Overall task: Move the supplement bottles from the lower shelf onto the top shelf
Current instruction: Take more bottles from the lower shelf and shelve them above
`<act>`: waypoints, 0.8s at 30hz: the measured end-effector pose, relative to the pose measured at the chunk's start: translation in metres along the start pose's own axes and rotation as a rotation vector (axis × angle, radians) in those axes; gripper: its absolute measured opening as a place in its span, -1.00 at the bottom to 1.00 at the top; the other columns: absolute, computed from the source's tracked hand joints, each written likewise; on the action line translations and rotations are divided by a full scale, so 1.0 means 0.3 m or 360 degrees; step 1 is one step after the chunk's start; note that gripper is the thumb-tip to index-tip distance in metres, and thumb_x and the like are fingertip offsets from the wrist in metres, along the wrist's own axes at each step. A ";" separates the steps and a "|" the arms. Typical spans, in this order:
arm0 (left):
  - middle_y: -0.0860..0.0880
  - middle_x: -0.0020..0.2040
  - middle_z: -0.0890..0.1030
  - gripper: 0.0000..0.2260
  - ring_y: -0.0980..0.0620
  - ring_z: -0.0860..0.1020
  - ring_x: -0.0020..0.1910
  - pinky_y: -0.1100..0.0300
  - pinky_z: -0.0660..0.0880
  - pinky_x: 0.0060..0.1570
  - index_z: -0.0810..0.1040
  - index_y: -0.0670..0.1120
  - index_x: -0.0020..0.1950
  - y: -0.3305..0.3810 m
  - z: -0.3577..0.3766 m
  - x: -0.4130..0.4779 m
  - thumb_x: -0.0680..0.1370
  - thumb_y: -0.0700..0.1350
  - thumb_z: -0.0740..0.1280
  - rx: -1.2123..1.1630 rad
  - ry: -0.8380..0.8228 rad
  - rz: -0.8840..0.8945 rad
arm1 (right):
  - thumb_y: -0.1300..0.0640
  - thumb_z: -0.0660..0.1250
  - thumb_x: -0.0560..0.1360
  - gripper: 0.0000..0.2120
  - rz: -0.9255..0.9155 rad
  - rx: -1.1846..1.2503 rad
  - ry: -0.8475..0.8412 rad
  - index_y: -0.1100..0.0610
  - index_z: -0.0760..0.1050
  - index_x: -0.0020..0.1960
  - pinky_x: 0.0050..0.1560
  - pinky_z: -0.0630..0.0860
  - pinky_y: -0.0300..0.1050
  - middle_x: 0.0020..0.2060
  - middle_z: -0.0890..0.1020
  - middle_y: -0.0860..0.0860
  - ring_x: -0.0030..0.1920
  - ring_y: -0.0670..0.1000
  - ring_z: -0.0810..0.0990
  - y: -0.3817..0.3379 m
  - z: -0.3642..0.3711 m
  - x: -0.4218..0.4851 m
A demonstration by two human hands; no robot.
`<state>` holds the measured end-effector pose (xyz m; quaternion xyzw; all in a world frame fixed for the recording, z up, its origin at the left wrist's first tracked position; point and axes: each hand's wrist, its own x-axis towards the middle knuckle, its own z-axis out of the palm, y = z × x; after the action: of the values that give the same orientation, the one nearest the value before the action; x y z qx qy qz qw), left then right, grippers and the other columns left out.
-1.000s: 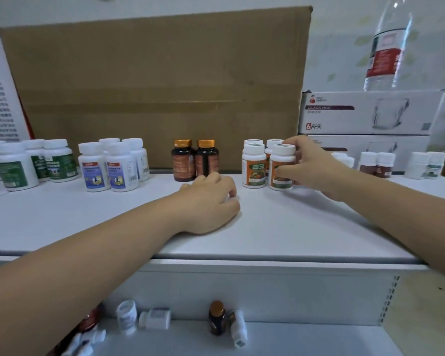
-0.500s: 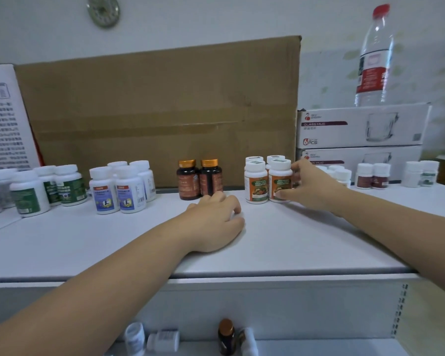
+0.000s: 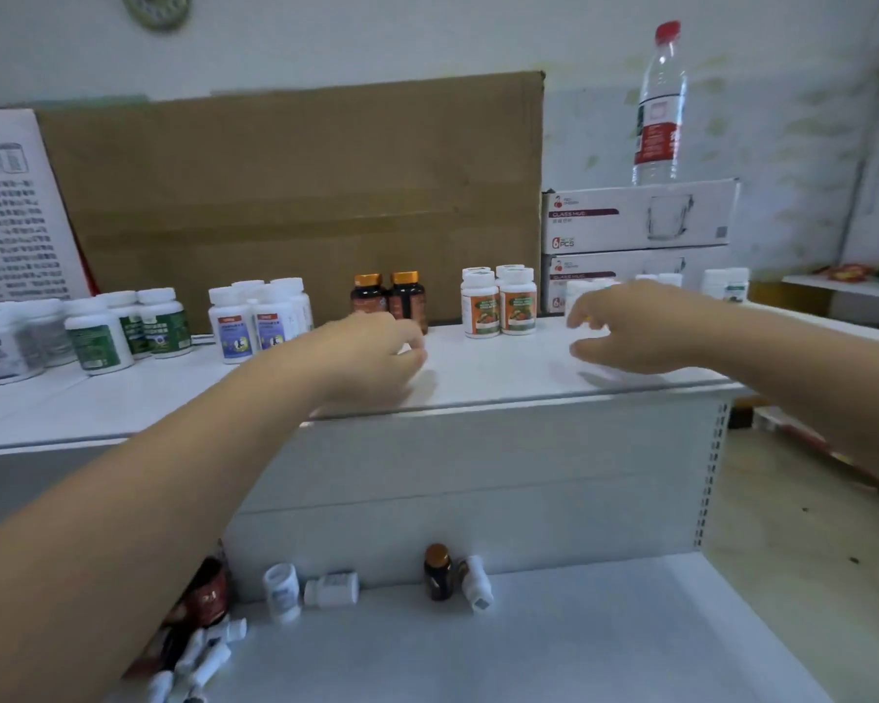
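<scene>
Supplement bottles [image 3: 437, 575]: 6 o'clock (some toppled).
Right grip [image 3: 625, 327]: empty, loose; take upright one first.
Left grip [image 3: 371, 357]: curled, contents unclear.

Supplement bottles [image 3: 479, 307] upright in clusters on top shelf [image 3: 503, 370], stray bottles [image 3: 332, 590] (some toppled) on lower shelf [image 3: 529, 646]

Blurred fingers [image 3: 597, 309] of right hand [image 3: 635, 329]

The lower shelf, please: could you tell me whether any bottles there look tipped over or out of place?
Yes. A white bottle lies on its side beside an upright white one, another white bottle lies tipped next to the upright brown bottle, and a jumbled pile lies at the left.
</scene>
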<state>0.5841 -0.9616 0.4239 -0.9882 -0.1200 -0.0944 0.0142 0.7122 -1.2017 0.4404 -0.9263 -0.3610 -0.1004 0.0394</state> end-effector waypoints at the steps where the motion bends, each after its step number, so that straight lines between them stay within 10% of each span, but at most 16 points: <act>1: 0.01 0.23 0.53 -0.72 -0.05 0.47 0.19 -0.08 0.44 0.23 0.50 0.13 0.23 -0.005 -0.004 -0.062 0.64 0.10 0.07 0.0018 0.0016 0.0016 | -0.16 0.23 0.55 -0.61 -0.0004 0.0004 -0.0020 -0.08 0.42 0.34 0.24 0.43 -0.03 0.27 0.53 -0.05 0.24 0.04 0.48 -0.013 -0.004 -0.061; 11: -0.03 0.26 0.53 -0.36 -0.11 0.45 0.27 -0.11 0.40 0.26 0.50 0.01 0.31 -0.063 0.196 -0.660 0.49 0.31 -0.11 -0.0104 0.0294 0.0239 | -0.25 0.18 0.53 -0.58 0.0003 -0.0010 -0.0147 -0.16 0.38 0.34 0.07 0.50 -0.04 0.19 0.57 -0.04 0.11 0.03 0.55 -0.197 0.202 -0.580; 24: -0.07 0.32 0.52 -0.68 -0.09 0.45 0.33 -0.01 0.37 0.33 0.51 -0.07 0.36 -0.218 1.008 -0.683 0.65 -0.01 0.21 -0.0900 -0.0025 -0.0638 | -0.14 0.24 0.56 -0.51 0.0360 0.0565 -0.0570 -0.02 0.30 0.44 0.18 0.47 0.02 0.30 0.45 0.07 0.23 0.13 0.47 -0.360 0.970 -0.542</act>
<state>0.4284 -0.9308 0.0886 -0.9105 -0.2810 -0.1173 -0.2799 0.5681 -1.1874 0.1215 -0.9423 -0.2683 0.1349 0.1478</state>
